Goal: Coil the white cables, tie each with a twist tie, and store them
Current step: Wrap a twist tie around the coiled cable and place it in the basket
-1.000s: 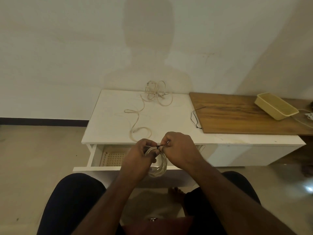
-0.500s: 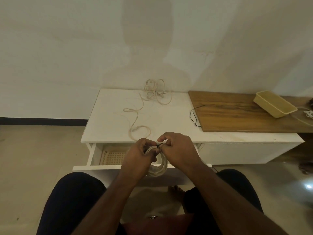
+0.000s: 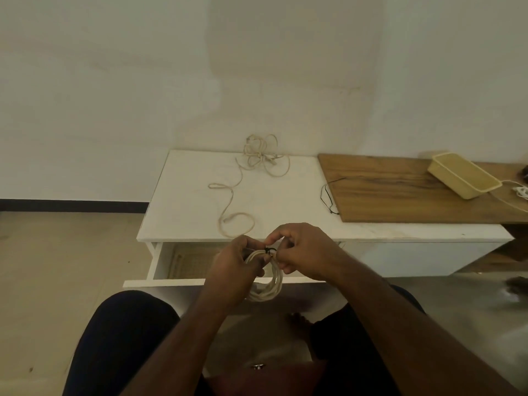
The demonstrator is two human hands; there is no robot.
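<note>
- The left hand (image 3: 233, 267) curls around the top of a coiled white cable (image 3: 268, 284), holding the loops bunched together in front of the open drawer (image 3: 160, 270).
- The right hand (image 3: 303, 250) pinches a dark twist tie (image 3: 270, 250) at the top of that coil, thumb and forefinger tight together, the other fingers curled in close.
- The coil hangs down below both hands, over the drawer's front edge; both hands hide its upper part and most of the tie.
- Inside the drawer a pale woven basket (image 3: 191, 262) shows on the left; the left hand and wrist hide the drawer's middle.
- On the white cabinet top (image 3: 285, 201) lies 1 loose white cable (image 3: 228, 204), running in bends from a small loop near the front edge back toward the wall.
- At the far end of that cable sits a tangled bunch of loops (image 3: 263, 155), close against the wall; whether it is the same cable or a 2nd one I cannot tell.
- A wooden board (image 3: 400, 192) lies to the right on the cabinet, with a thin black tie (image 3: 328, 195) draped over its left edge onto the white surface.
- A yellow plastic tray (image 3: 463, 174) rests tilted on the board's far right, and another white cord (image 3: 514, 192) trails beside it.
- The person's dark-clothed knees (image 3: 123, 332) frame the bottom of the view.
</note>
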